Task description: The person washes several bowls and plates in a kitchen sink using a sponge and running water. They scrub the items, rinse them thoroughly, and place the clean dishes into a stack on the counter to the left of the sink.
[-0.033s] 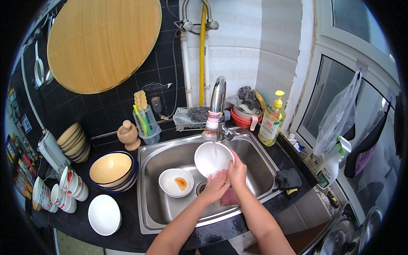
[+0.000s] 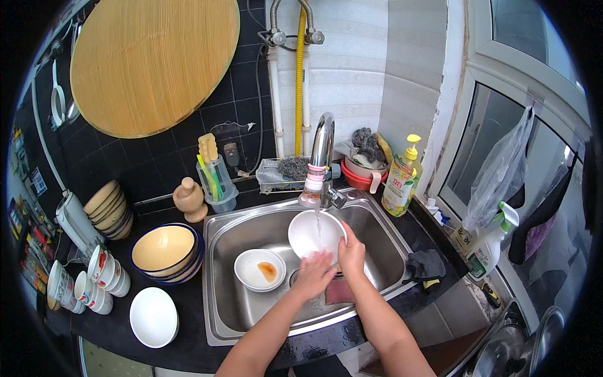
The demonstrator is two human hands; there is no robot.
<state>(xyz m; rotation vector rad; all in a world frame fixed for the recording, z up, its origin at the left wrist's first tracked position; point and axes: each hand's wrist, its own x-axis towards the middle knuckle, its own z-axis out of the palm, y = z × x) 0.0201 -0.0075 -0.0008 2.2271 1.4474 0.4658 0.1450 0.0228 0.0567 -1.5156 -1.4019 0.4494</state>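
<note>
Under the running faucet [image 2: 321,144], a white bowl [image 2: 309,231] is tilted so that water falls into it. My right hand [image 2: 351,251] grips its right rim, thumb and fingers closed on the edge. Slightly blurred, my left hand [image 2: 315,273] lies with fingers outstretched against the bowl's lower inside, holding nothing. To the left, inside the steel sink [image 2: 229,320], sits another white bowl [image 2: 248,267] with an orange-brown patch in it. A reddish-pink cloth [image 2: 339,293] lies in the sink beneath my right wrist, partly hidden by it.
Left of the sink are an upright white bowl [image 2: 154,317], stacked blue-rimmed cream bowls [image 2: 164,248] and several stacked cups [image 2: 103,270]. A yellow-pump soap bottle [image 2: 402,179] and a red basin [image 2: 358,180] stand behind the sink. A dark cloth [image 2: 426,265] rests at its right edge.
My left hand has moved slightly up along the inside of the bowl, its fingers now blurred. The bowl has shifted a touch; my right hand keeps its hold on the rim.
</note>
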